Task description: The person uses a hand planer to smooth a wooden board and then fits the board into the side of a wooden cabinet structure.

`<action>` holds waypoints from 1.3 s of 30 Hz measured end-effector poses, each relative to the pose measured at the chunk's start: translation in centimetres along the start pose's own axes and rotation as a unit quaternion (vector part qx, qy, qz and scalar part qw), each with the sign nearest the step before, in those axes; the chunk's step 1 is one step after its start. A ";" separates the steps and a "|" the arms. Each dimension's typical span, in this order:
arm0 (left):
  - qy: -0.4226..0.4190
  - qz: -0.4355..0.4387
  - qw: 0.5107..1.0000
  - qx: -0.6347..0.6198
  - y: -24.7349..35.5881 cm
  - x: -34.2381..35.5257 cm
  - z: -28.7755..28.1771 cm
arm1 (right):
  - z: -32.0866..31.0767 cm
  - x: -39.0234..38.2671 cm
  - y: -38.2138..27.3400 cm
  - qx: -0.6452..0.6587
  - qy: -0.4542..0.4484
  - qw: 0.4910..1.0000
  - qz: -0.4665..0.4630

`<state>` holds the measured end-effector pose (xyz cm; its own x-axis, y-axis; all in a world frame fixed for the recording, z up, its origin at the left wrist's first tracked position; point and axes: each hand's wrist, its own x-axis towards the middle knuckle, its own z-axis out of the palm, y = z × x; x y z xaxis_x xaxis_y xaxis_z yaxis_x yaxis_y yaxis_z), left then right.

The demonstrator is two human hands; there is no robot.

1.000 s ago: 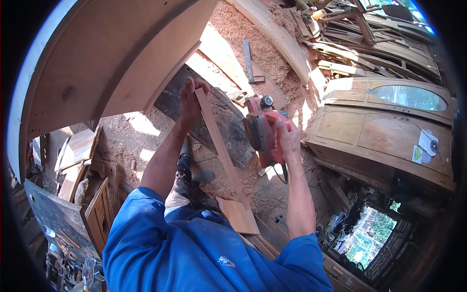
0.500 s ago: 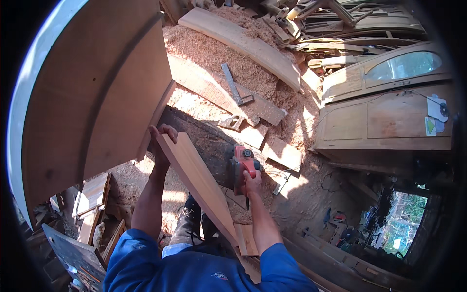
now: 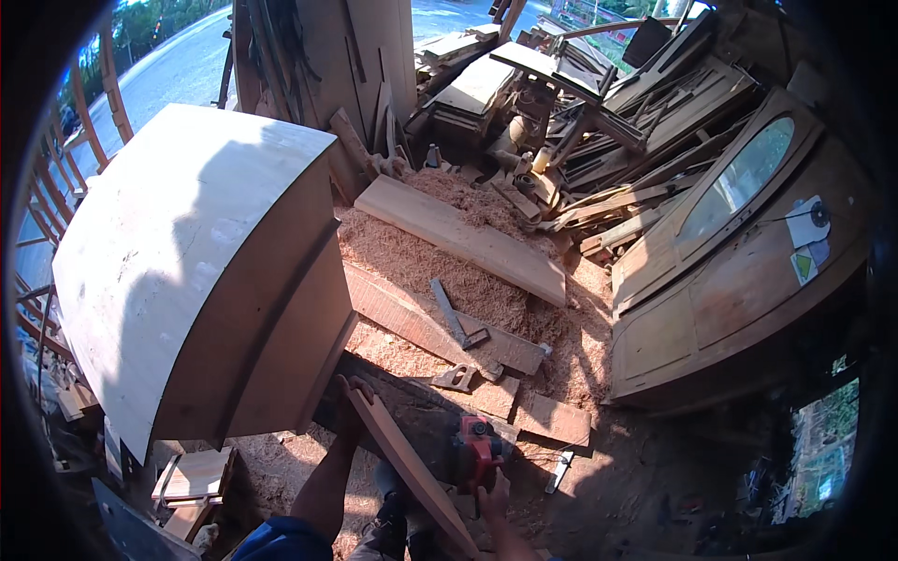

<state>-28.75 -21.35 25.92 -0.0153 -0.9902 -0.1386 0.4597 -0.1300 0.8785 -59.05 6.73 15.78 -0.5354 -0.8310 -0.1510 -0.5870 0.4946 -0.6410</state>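
My left hand is closed round the far end of a long pale wooden board, which slants down towards my body. My right hand grips the handle of a red electric hand planer. The planer sits just right of the board, over the near end of a dark, thick wooden beam, apart from the board. Its underside is hidden, so I cannot tell whether it touches the beam. My legs show below, on both sides of the board.
A large curved wooden panel piece stands close on the left. Ahead lie a handsaw, a try square, offcuts and a thick plank among wood shavings. A wooden door with oval glass leans at the right.
The view has tilted upward, so hands, board and planer appear lower and more of the yard shows. Both hands keep their holds; the board now appears more edge-on.
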 end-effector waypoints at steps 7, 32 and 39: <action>-0.001 0.009 1.000 -0.006 -2.9 1.9 -0.6 | -4.6 -8.0 -9.1 -0.058 -0.141 0.981 -0.119; 0.475 0.080 0.804 0.348 3.4 -26.9 -13.2 | -24.3 -17.0 -27.4 0.020 -0.152 0.892 -0.424; 0.311 0.178 0.910 0.209 21.2 -35.4 -6.2 | -12.6 -19.8 -36.0 -0.050 -0.206 0.880 -0.425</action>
<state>-12.96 11.21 46.66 0.6332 -0.7707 0.0711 -0.0432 0.0566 0.9975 -34.93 8.60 51.34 0.3766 -0.9231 0.0778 -0.7306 -0.3476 -0.5878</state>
